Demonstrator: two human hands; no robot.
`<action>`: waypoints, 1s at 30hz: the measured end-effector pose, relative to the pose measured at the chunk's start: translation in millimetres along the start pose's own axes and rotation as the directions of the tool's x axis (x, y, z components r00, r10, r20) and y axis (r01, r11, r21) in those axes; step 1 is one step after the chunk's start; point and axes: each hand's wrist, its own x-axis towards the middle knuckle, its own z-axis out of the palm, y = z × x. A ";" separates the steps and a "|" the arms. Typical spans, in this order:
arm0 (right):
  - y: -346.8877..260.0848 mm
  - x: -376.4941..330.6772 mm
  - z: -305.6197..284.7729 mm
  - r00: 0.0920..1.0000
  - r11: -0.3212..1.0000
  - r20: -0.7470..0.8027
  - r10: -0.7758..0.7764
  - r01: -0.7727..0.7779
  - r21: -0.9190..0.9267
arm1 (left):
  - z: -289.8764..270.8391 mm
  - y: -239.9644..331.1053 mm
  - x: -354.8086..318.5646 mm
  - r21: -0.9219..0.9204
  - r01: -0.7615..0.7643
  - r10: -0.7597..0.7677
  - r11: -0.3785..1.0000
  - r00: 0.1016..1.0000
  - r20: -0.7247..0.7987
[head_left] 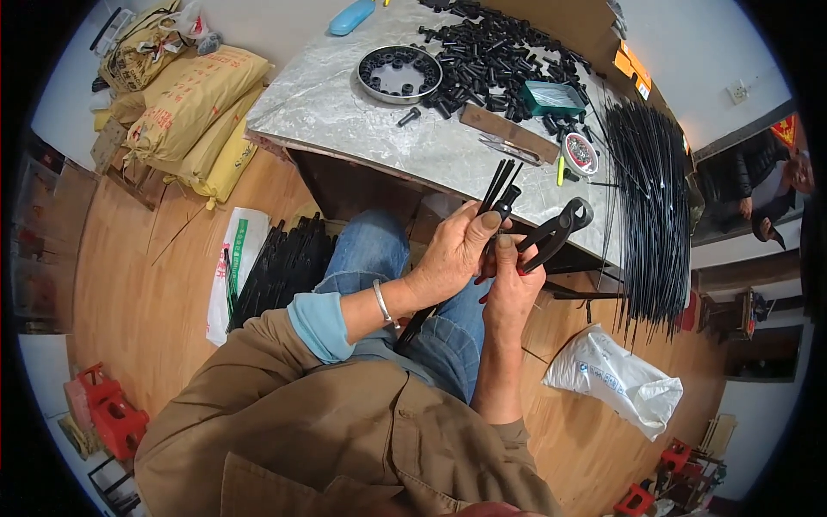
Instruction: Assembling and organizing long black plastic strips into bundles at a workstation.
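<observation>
My left hand (450, 257) is closed around a small bundle of thin black rods (498, 179) whose ends stick up above the fingers. A short black cylindrical fitting (509, 200) rises beside the rods at the left thumb. My right hand (510, 297) is wrapped around a pair of pincers (564, 226) with a dark head and red at the handles; the jaws point up and to the right. Both thumbs nearly meet by the fitting, and whether the right fingertips touch it I cannot tell. Below the hands, part of the rods passes between my knees.
On the grey table (332, 116) lie a round tray of black parts (400, 97), a heap of black fittings (482, 52), a green box (551, 100) and long black rods (646, 207). Stacked sacks (194, 103), a white sack (612, 379) and red stools (112, 414) stand around.
</observation>
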 end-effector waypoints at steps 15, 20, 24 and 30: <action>0.7 6.5 2.0 0.987 0.999 -0.151 -0.048 0.043 -0.033 | 6.2 -4.5 4.3 -0.031 0.057 -0.056 0.998 0.998 0.029; -6.1 10.7 -3.0 0.997 0.982 -0.013 0.074 -0.070 0.178 | -3.4 -17.2 8.1 -0.001 0.102 -0.102 0.995 0.995 0.005; 2.0 10.1 -15.1 0.990 0.994 -0.132 0.054 -0.040 0.106 | 1.9 -8.4 1.0 -0.073 0.147 -0.143 0.986 0.988 0.058; -18.0 18.9 -15.6 0.997 0.980 -0.056 0.053 -0.041 0.194 | 11.3 -4.1 5.8 -0.017 0.076 -0.075 0.997 0.995 0.062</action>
